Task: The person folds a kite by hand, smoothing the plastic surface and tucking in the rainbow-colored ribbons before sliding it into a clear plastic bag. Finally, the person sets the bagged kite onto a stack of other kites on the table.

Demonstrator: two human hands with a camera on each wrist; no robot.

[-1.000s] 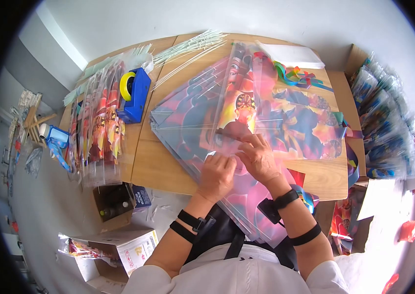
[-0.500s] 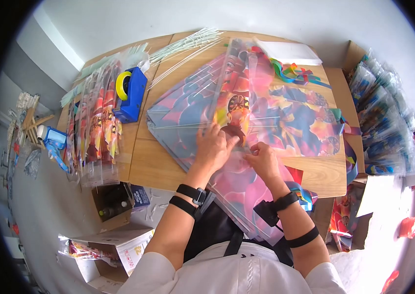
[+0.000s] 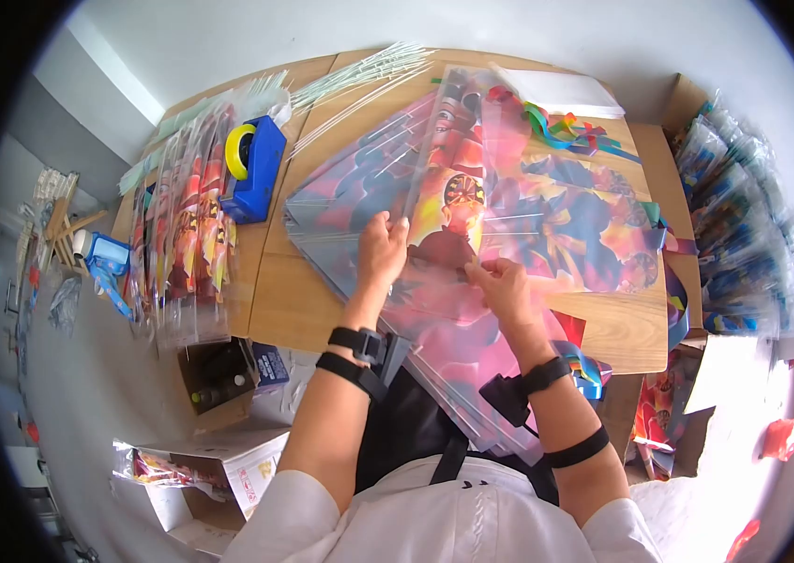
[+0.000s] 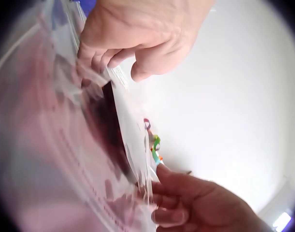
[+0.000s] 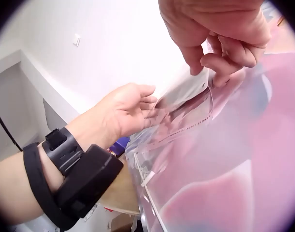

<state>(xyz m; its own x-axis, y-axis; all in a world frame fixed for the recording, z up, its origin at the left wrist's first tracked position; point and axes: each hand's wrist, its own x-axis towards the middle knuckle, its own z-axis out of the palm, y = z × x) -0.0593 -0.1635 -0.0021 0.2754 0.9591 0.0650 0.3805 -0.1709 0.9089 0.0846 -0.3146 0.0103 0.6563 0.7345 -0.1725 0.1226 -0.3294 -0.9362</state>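
Note:
A long clear bag (image 3: 453,192) with a red and yellow printed piece inside lies on a fan of pink and blue printed sheets (image 3: 340,202). My left hand (image 3: 382,255) is at the bag's lower left edge, turned on its side with thumb apart; its fingers touch the plastic in the left wrist view. With thumb and fingers my right hand (image 3: 507,291) pinches the bag's lower right corner. In the right wrist view the bag's mouth (image 5: 186,104) gapes slightly between the left hand (image 5: 125,110) and the right hand (image 5: 220,36).
At the left stand a blue tape dispenser (image 3: 261,174) and several filled bags (image 3: 190,220). Thin white sticks (image 3: 369,75) lie at the back, rainbow ribbons (image 3: 570,136) and white sheets (image 3: 561,92) at the back right. A box of packed bags (image 3: 739,225) is beyond the right edge.
My left hand has moved leftward off the bag's lower end to its left edge and turned on its side. My right hand has risen slightly and now pinches the bag's corner.

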